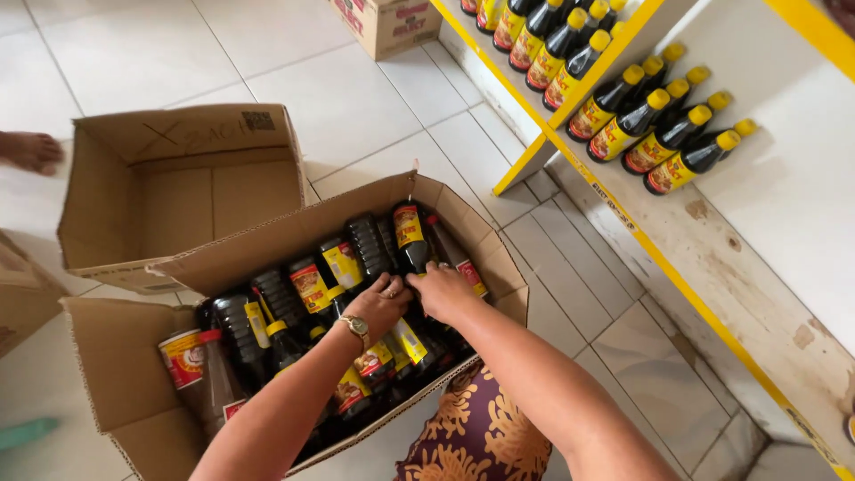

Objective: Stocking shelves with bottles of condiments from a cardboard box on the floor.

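An open cardboard box (pixel 267 245) on the floor is packed with several dark sauce bottles lying on their sides, with yellow and red labels. My left hand (pixel 378 303), with a wristwatch and a ring, rests on the bottles in the middle of the box. My right hand (pixel 443 289) is right beside it, fingers curled around the lower end of a dark bottle (pixel 411 236) with a red and yellow label. A red-capped bottle (pixel 191 361) lies at the box's left end.
An empty open carton (pixel 178 191) stands behind the full box. A white shelf with yellow edging (pixel 623 200) at the right holds rows of dark bottles with yellow caps (pixel 663 125). Another carton (pixel 387 22) sits at the top. Someone's bare foot (pixel 31 151) shows at the left edge.
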